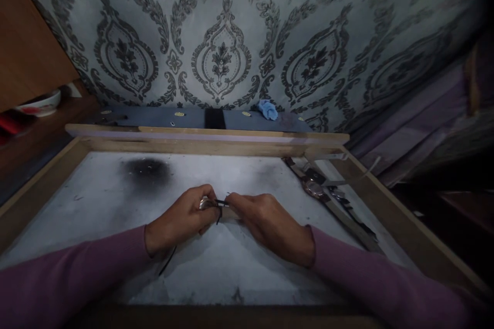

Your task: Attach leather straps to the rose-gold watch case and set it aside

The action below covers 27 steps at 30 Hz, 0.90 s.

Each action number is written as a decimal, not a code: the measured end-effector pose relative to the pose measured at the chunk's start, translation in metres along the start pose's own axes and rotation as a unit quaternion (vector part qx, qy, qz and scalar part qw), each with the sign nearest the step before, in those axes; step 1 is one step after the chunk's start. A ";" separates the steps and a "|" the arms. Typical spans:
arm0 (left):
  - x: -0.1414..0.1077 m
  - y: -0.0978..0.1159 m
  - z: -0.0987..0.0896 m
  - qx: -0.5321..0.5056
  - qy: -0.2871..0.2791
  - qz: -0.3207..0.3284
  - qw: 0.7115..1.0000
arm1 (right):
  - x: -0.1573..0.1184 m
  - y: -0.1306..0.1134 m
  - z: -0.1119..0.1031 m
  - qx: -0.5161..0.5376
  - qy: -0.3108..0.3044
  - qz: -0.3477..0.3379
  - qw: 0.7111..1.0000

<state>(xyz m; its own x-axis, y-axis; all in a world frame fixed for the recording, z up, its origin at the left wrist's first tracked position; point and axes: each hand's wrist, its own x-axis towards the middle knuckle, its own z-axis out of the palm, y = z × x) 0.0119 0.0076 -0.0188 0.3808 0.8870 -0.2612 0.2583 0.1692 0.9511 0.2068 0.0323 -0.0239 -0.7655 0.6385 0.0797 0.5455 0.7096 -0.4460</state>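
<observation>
Near the middle of the board, my left hand (185,216) is closed around a wristwatch (204,203); its round silvery case shows between thumb and fingers. A thin black strap end (168,262) sticks out below that hand. My right hand (268,221) is closed too, its fingertips pinched close to the left ones. Between the two hands runs a narrow dark piece (221,202), which may be part of the strap or a tool. A pale flat piece (229,213) shows just under the right fingers. What the right fingertips grip is mostly hidden.
A wooden rim (42,180) frames the white, smudged work surface (116,205). On its right lie several watches (314,188) with straps. Behind the rim, a blue crumpled cloth (267,109) rests by the patterned wall. A bowl (40,104) stands on a shelf at left.
</observation>
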 end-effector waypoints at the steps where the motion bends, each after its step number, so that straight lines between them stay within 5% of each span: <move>1: 0.000 0.000 0.000 0.001 -0.001 -0.001 1.000 | 0.000 0.000 0.000 0.002 0.003 -0.003 1.000; 27: 0.002 -0.004 -0.001 -0.019 0.000 0.001 1.000 | 0.001 0.002 0.003 0.010 0.023 -0.030 0.999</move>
<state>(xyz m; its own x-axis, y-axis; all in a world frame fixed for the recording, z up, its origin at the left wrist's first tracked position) 0.0110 0.0090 -0.0233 0.3818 0.8871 -0.2594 0.2233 0.1838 0.9573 0.2059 0.0341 -0.0277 -0.7796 0.6088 0.1470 0.4926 0.7410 -0.4565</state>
